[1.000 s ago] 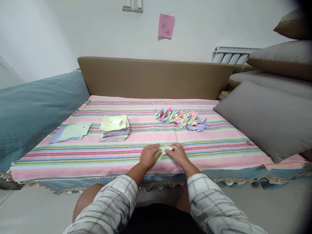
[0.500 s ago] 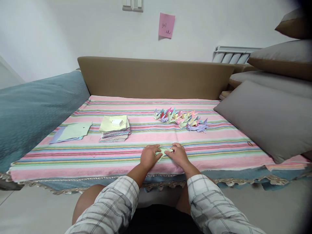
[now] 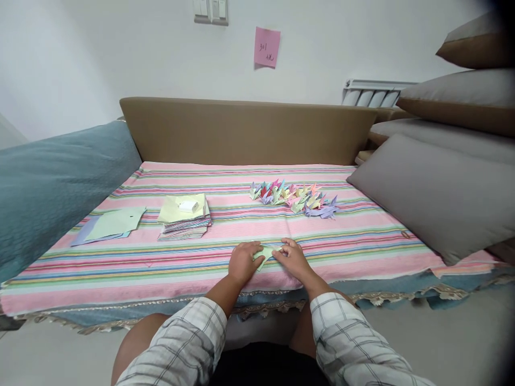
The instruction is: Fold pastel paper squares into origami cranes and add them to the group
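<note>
Only the viewpoint has clearly moved: the pink note (image 3: 266,47) and brown backrest (image 3: 245,134) now sit slightly lower and farther left in view. Both hands keep almost the same places near the front edge of the striped cloth (image 3: 225,228). Left hand (image 3: 242,264) and right hand (image 3: 293,261) are nearly closed, thumbs and fingers pinching the green paper (image 3: 265,252) that lies between them; its exact folds are too small to tell. Beyond, the paper cranes (image 3: 298,205) and, to the left, the paper stack (image 3: 173,209) remain unchanged on the cloth.
</note>
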Tool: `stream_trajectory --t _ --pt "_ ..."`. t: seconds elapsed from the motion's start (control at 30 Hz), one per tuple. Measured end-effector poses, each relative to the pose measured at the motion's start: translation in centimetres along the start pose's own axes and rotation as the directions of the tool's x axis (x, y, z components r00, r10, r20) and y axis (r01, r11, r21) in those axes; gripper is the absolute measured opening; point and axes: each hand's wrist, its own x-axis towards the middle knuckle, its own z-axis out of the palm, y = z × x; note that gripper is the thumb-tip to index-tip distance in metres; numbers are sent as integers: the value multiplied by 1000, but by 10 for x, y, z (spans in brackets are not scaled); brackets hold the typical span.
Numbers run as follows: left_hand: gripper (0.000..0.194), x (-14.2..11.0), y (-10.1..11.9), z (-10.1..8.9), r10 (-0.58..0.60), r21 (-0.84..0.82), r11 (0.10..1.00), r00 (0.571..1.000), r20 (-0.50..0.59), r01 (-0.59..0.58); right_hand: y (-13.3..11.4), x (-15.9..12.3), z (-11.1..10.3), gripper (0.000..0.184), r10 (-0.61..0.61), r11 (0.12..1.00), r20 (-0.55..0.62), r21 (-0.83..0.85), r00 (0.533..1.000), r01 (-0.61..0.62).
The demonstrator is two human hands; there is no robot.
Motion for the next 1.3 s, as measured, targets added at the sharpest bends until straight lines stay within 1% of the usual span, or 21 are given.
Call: stream_trajectory --t 0.23,0.4,0.6,0.67,0.77,0.9,1.03,1.17,1.23,1.3 --pt "25 1 -1 1 1 1 1000 1000 -1 -1 -1 1 -1 23 18 1000 4 -5 1000 -18" --pt "24 1 0 1 -7 -4 1000 1000 5 7 0 2 -1 20 28 999 8 29 1000 -28" --pt "24 0 0 1 -1 3 1000 1000 17 1 4 4 -7 31 16 992 51 123 999 -22" --pt "25 0 0 0 0 2 1000 1000 17 0 4 4 -9 31 7 991 54 131 999 -14" --pt "26 0 1 0 3 -1 1000 1000 8 -3 2 3 -7 29 -1 994 22 105 1000 -1" --pt "25 0 2 -1 9 -9 1000 1000 7 -9 -1 2 -2 22 18 1000 -30 24 999 -17" --pt "25 -2 2 -1 15 1 1000 1000 20 -15 -2 1 -1 20 20 1000 -21 14 1000 -20" --pt "18 -5 3 -3 74 57 996 997 22 -75 -1 0 -3 21 14 1000 -12 18 1000 -14" --pt "19 -7 4 -5 118 84 989 992 37 -121 -1 -1 -4 21 18 1000 -7 26 1000 -17" --pt "25 -9 4 -7 144 85 985 988 60 -149 0 -2 -6 21 17 999 7 48 1000 -17"
